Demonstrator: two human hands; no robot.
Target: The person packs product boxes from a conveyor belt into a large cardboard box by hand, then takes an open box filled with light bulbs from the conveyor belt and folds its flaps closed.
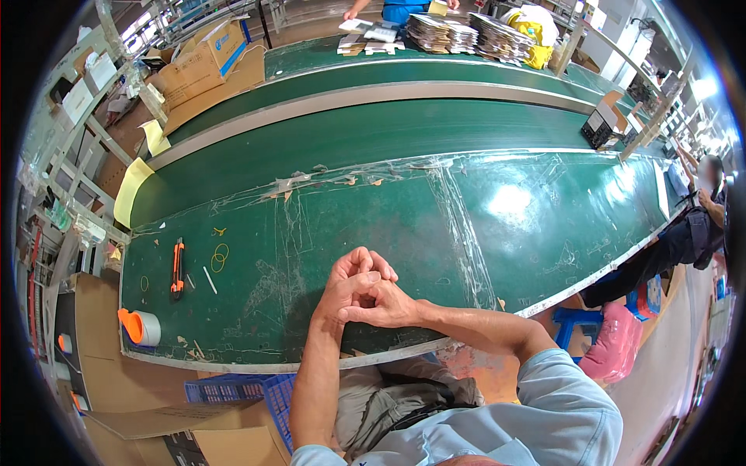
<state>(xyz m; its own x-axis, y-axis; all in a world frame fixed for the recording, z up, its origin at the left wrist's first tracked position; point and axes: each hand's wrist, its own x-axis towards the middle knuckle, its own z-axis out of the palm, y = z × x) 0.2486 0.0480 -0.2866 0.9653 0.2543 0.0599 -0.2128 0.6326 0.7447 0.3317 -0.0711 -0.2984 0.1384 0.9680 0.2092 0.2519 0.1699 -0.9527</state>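
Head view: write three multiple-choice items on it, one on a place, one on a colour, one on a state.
1. Where does the utility knife lie?
A. On the green table, to the person's left
B. In the blue crate
C. On the cardboard box

2. What colour is the knife's handle?
A. Blue
B. Orange
C. White

3. How are the left hand and right hand?
A. Spread apart
B. Clasped together, empty
C. Holding the tape roll

Answers: 1 A, it rests on the table left of the hands; 2 B, orange shows along it; 3 B, they touch, holding nothing.
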